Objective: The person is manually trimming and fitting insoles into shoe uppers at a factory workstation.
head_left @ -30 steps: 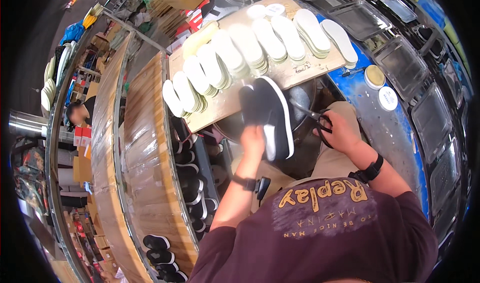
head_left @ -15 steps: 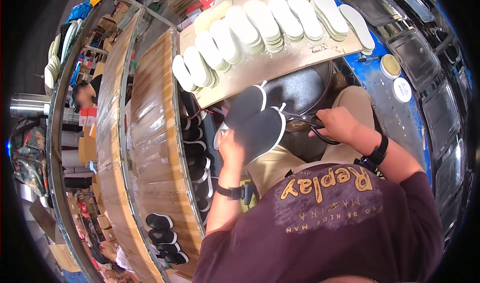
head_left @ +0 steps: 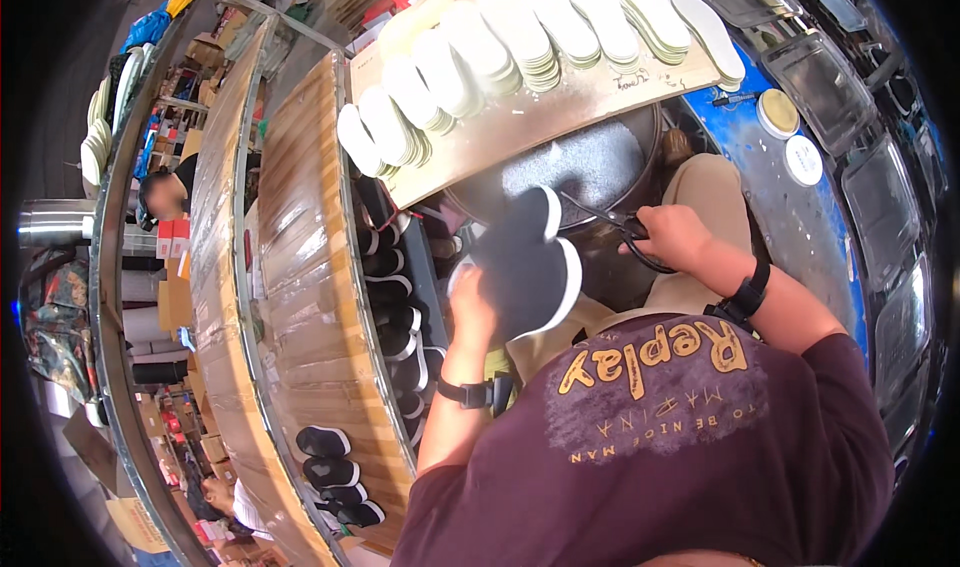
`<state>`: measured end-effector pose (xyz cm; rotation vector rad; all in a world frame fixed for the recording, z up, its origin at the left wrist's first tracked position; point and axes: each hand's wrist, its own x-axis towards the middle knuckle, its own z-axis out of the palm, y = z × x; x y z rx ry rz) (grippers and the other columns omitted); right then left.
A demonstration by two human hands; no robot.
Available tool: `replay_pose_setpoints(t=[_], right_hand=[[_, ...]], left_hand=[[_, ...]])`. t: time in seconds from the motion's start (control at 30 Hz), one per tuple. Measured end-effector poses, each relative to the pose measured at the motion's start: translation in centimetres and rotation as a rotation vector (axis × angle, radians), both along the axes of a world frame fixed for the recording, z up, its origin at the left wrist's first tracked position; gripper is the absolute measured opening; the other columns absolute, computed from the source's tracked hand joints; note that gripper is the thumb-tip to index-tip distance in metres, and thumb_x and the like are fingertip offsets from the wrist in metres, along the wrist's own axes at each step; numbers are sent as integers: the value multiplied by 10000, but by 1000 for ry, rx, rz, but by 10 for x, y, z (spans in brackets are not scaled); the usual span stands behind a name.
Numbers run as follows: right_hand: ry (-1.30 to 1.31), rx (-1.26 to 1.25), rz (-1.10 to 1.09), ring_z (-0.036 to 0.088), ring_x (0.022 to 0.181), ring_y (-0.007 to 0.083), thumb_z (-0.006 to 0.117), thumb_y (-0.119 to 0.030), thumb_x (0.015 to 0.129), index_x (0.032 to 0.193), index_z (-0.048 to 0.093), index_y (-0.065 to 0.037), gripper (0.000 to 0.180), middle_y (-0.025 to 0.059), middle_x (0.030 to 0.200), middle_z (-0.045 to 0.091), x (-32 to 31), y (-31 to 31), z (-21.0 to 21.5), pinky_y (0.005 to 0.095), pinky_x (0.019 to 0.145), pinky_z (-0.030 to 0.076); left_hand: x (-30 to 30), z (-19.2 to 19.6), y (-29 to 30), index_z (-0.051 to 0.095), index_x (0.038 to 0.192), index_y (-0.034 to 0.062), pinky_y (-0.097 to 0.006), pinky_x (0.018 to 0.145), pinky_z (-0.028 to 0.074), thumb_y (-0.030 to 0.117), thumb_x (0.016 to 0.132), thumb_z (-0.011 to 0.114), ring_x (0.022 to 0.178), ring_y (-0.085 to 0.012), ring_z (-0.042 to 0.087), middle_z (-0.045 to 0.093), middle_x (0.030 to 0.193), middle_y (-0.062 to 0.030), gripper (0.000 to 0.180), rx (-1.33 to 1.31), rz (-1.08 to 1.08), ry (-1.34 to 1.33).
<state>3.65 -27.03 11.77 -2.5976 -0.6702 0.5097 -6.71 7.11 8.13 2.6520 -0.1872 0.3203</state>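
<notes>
My left hand (head_left: 472, 305) is closed round a pair of black shoes (head_left: 530, 277) with white sole edges. They are held together over my lap, tilted, and somewhat blurred by motion. To their right, my right hand (head_left: 672, 237) grips black-handled scissors (head_left: 630, 229). The blades point left toward the shoes; I cannot tell whether the tips touch them. Behind both hands is a large round basin (head_left: 655, 147), its inside speckled grey.
Stacks of white insoles (head_left: 535, 37) stand along a wooden board (head_left: 480, 162) across the front. On the right, a blue tabletop (head_left: 790, 202) holds round tubs (head_left: 803, 160) and a marker. Left are wood-topped shelves (head_left: 310, 227) with black shoes (head_left: 325, 442); a person (head_left: 165, 195) is beyond.
The shoes have turned and dropped slightly, away from the scissors. White strips that stuck out from the shoe tips, one at the blades, no longer show. My right hand has shifted slightly.
</notes>
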Motion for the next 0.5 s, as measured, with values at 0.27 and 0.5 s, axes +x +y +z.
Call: replay_pose_setpoints(t=[0.27,0.5], right_hand=[[-126,193,179,632,763,378,679,-552,755,874,555,-18,561,187,808,637,-20,-2,-24,455,680,498],[-18,-32,179,627,776,381,688,-537,756,881,551,-16,553,182,796,632,-9,2,-7,450,679,495]], left_hand=[[30,-64,1,602,1130,37,-313,703,530,304,952,519,884,-175,625,643,1004,-78,332,-1611,378,304],[38,-28,-40,607,1099,56,-298,688,511,291,942,544,819,-179,605,628,953,-43,290,-1802,561,350]])
